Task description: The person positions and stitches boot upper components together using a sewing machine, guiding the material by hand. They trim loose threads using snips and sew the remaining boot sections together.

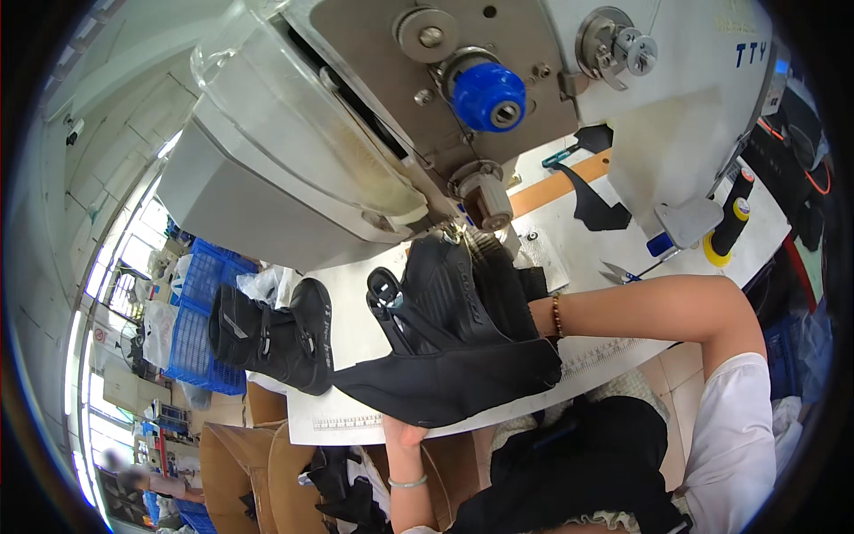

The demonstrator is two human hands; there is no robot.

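Observation:
A black boot upper (445,294) with ribbed panels and a looped strap lies under the head of the sewing machine (498,178). Its soft black shaft spreads toward me over the table's front edge. My left hand (406,433) is beneath that lower flap; only the heel of the palm and the wrist show. From the right, my right hand (542,318) reaches in behind the upper, its fingers hidden by the dark material. How either hand grips the piece cannot be seen. The machine's presser area meets the top of the upper, but the needle is hidden.
A finished-looking black boot (276,336) lies left on the white table (347,425). Scissors (620,272), black thread spools (729,222) and a cut black piece (598,203) lie right. Blue crates (200,325) stand left; cardboard boxes (233,467) sit below. A person (147,481) is far left.

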